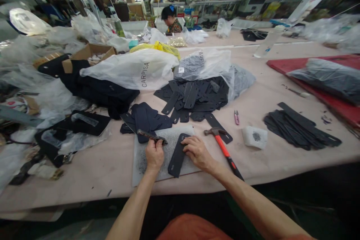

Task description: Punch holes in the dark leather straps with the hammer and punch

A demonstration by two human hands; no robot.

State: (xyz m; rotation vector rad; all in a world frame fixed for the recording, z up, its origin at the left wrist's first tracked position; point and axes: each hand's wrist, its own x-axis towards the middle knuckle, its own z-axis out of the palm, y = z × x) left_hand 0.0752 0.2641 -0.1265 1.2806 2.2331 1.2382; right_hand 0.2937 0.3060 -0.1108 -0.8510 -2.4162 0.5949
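A long dark metal tool (152, 137), perhaps a punch, is gripped in my left hand (155, 154) above the left side of a white board (165, 170). My right hand (197, 151) has its bent fingers on the upper right edge of a dark strip (177, 157), which lies at a slant on the board. Slots show near both ends of this strip. To the right of the board rests a hammer (223, 146) with a red and black handle, its head on another dark strip (216, 123).
Beyond the board are piled dark strips (194, 95) and dark fabric pieces (147, 116). On the right lie pink snips (236, 117), a white block (254, 137) and a fanned strip stack (295, 127). Plastic bags (135, 68) sit behind; a person (172, 22) is across the table.
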